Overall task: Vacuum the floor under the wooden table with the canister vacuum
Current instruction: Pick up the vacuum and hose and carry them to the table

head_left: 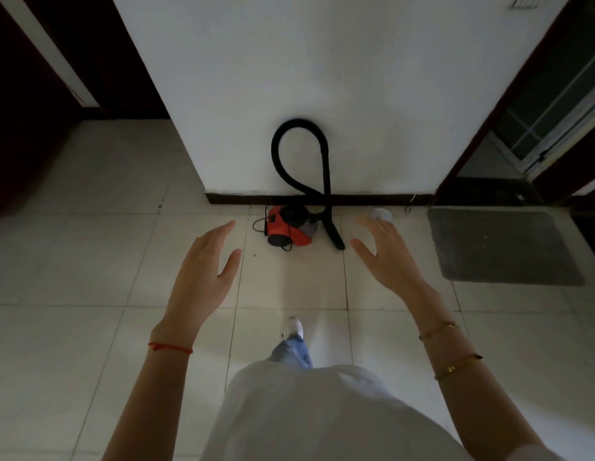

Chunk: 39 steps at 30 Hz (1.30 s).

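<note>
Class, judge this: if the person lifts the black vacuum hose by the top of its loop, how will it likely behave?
The black vacuum hose curves in a loop against the white wall, so it is probably flexible and would sag. Its lower end joins the red canister vacuum, so lifting may tug or tip that body.

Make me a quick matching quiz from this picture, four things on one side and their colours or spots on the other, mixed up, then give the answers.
Things:
1. vacuum body
2. hose
3. mat
4. left hand

Descriptions:
A. grey, flat on the tiles to the right, by a doorway
B. open, holding nothing, a red string on its wrist
C. black, looped up against the white wall
D. red-orange, on the floor by the baseboard

Pairs: 1-D, 2-C, 3-A, 4-B
</note>
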Available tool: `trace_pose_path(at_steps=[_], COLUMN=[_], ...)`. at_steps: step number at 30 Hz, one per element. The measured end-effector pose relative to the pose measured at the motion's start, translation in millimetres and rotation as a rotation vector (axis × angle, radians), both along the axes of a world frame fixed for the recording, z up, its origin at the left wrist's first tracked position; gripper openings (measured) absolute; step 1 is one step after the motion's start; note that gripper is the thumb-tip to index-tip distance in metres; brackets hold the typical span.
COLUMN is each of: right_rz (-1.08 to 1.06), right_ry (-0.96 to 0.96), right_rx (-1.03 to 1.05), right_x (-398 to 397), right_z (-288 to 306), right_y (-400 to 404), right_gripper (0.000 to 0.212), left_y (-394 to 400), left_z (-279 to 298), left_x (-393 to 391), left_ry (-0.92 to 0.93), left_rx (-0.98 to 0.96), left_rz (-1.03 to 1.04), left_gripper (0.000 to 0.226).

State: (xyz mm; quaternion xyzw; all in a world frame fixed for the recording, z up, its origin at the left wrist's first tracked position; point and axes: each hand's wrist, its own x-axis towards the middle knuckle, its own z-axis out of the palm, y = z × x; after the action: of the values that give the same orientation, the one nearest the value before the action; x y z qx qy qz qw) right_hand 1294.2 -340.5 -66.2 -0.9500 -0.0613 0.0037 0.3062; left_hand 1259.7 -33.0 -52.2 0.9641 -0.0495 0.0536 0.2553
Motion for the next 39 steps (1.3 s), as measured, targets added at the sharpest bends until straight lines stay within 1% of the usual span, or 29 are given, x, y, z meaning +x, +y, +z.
trace_pose_path(at_steps=[5,9,17,24,27,31,35,39], right_rz=[-0.048,-0.077,-0.070,-0.038,-0.022,-0.034,-0.052,-0.071], right_ry=[-0.004,-0.020,0.002,-0.024,-0.017,0.023,0.078,0.113], right_rx=[0.043,0.060,0.078,0.063,0.051,0.065,0.078,0.075], right_x=[98,154,247,336,373,420,460,489], right_z=[6,3,-22,-53,-71,-108,-161,-233], right_y=[13,17,14,-4,-11,-14,-10,-7], right_gripper=[0.050,0.049,0.048,0.048,0.052,0.055,0.059,0.065], left_y=[15,20,10,-9,-15,-21,-22,-24], left_z=[4,4,-9,-40,-60,-99,-157,-232], left_x=[109,174,269,344,375,418,460,494], left_ry=[0.004,0.011,0.039,0.052,0.057,0.107,0.173,0.236], left_rx=[0.018,0.032,0.016,0.026,0.049,0.060,0.090,0.104], left_rz=[-0.036,-0.067,-0.059,0.017,0.036,0.022,0.004,-0.012], left_gripper=[0.050,0.050,0.050,0.048,0.046,0.042,0.042,0.045])
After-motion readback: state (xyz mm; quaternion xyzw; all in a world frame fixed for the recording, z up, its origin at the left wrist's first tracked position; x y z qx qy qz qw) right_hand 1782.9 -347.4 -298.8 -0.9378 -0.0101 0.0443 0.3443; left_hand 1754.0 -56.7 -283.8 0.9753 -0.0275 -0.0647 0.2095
